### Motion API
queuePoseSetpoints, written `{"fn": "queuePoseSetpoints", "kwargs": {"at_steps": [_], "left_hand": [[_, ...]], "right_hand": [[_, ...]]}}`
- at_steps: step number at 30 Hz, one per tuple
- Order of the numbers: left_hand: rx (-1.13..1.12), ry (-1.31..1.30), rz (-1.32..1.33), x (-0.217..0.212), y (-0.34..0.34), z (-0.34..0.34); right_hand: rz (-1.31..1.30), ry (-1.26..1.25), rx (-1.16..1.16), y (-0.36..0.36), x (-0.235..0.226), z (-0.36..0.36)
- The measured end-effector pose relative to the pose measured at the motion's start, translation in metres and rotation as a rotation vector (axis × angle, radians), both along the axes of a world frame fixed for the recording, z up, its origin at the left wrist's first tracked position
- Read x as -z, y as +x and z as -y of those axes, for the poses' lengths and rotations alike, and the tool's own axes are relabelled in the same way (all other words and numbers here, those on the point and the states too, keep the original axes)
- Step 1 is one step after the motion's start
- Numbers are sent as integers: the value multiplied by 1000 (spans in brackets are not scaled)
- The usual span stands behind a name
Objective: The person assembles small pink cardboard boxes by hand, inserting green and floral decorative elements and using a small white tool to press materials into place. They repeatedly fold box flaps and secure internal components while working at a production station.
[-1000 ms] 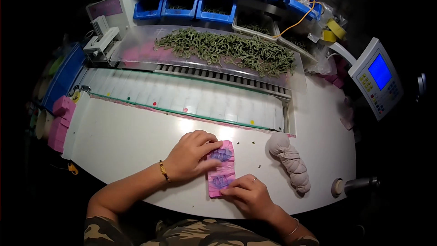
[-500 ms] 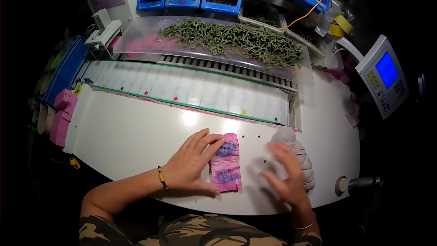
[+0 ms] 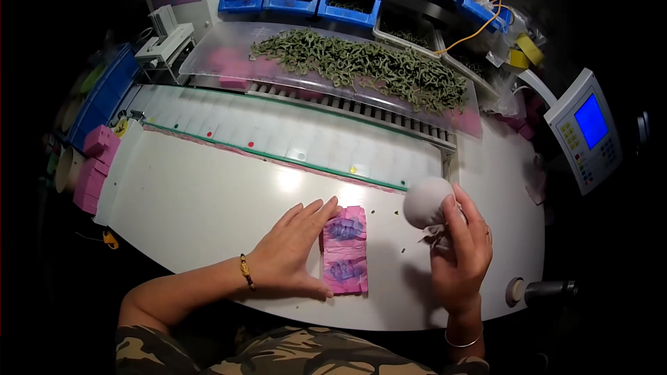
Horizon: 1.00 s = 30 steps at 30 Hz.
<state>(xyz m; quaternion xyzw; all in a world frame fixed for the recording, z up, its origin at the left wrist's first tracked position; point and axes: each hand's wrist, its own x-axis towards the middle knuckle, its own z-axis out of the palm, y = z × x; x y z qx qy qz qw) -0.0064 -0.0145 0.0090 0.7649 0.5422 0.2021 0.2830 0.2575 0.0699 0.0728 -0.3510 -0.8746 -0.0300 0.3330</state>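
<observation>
On the white tabletop lies a flat pink packet (image 3: 345, 251), creased, with two purple ink marks on its upper face. My left hand (image 3: 295, 246) rests along its left edge, fingers stretched and thumb at the lower corner; nothing is gripped there. To the right, my right hand (image 3: 462, 253) is closed around the gathered neck of a grey cloth-wrapped ball (image 3: 425, 203), its round end pointing up and away from me. The pad is held above the table, casting a shadow. My palm hides part of its loose cloth.
Beyond the packet runs a white conveyor belt (image 3: 292, 140) with coloured dots. Behind it, a clear tray (image 3: 201, 55) bears a heap of dried green twists (image 3: 361, 62). Blue bins (image 3: 347, 0) line the back. A keypad display (image 3: 582, 121) and dark cylinder (image 3: 551, 293) stand right; pink boxes (image 3: 94, 170), left.
My right hand has taken hold of the grey cloth-wrapped ball and raised it off the table. The belt's dots have shifted left. My left hand stays beside the packet.
</observation>
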Motion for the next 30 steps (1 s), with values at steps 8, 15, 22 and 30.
{"fn": "queuePoseSetpoints", "kwargs": {"at_steps": [8, 15, 22, 30], "left_hand": [[6, 1, 23, 1, -1, -4], [-27, -48, 65, 3, -4, 3], [-14, 59, 36, 5, 3, 2], [-27, 61, 21, 2, 2, 8]], "right_hand": [[348, -152, -386, -40, 30, 0], [134, -16, -312, -46, -17, 14], [404, -222, -443, -14, 12, 39], [277, -117, -360, -17, -2, 44]]}}
